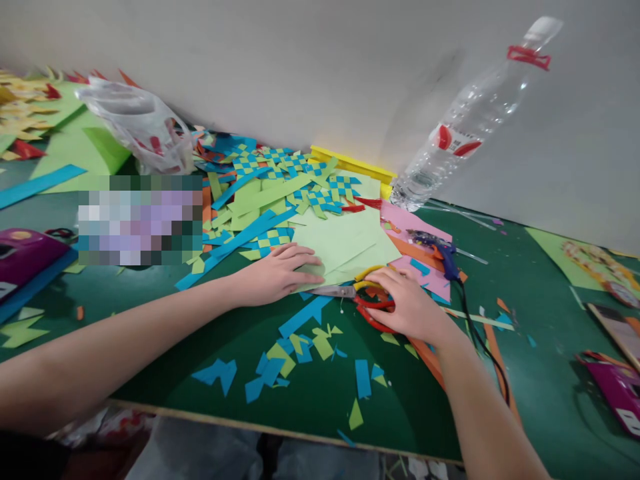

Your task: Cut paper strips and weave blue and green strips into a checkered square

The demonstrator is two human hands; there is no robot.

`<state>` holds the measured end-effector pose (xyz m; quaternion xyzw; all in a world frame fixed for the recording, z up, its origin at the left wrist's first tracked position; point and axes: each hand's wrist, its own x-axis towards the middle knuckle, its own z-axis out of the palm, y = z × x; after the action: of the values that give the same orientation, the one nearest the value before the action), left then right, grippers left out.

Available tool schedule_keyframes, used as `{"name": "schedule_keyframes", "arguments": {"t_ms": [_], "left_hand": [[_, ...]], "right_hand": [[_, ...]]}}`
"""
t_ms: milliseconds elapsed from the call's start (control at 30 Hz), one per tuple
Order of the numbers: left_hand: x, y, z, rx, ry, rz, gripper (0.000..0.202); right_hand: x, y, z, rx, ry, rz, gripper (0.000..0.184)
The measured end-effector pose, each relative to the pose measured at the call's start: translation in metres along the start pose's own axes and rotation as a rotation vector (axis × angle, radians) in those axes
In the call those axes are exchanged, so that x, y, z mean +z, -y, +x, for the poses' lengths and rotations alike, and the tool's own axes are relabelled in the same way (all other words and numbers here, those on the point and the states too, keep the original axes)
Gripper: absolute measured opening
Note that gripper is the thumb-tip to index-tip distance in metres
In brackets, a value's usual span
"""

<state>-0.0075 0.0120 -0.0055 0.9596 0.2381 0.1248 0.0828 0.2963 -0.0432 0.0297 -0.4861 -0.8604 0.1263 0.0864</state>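
Note:
My right hand (407,303) grips a pair of scissors (345,291) by its yellow and red handles. The metal blades point left along the near edge of a pale green paper sheet (345,237). Flat on that sheet's left side rests my left hand (277,273), fingers stretched out and close to the blade tips. Whether the blades have paper between them is hard to make out. Behind my left hand lie woven blue-and-green paper pieces (275,238) and long blue strips (245,237). Blue and green scraps (270,370) are scattered on the table in front of the scissors.
A tall plastic bottle (465,120) leans against the wall at the back right. A blue glue gun (447,257) with a black cord lies on pink paper (415,227). A plastic bag (140,127) stands back left. Purple boxes (30,263) sit at both sides of the green table (175,353).

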Motion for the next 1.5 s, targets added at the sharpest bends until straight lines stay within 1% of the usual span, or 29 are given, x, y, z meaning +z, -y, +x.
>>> {"name": "schedule_keyframes", "arguments": {"t_ms": [333,500,733,1133,1500], "left_hand": [[0.002,0.001,0.000,-0.003,-0.020,-0.016,0.035],[0.001,0.000,0.000,-0.004,-0.017,-0.026,0.037],[0.000,-0.001,0.001,-0.009,-0.037,-0.042,0.033],[0.001,0.000,0.000,-0.009,0.009,-0.001,0.036],[0.000,-0.001,0.000,-0.003,0.005,0.008,0.034]], "right_hand": [[0.000,-0.004,0.000,-0.033,0.014,-0.001,0.039],[0.000,0.001,0.000,-0.015,0.002,-0.005,0.037],[0.001,0.007,0.002,-0.039,-0.009,-0.016,0.036],[0.003,-0.001,0.001,-0.057,0.020,-0.035,0.040],[0.000,-0.002,0.000,-0.042,0.025,-0.019,0.040]]}}
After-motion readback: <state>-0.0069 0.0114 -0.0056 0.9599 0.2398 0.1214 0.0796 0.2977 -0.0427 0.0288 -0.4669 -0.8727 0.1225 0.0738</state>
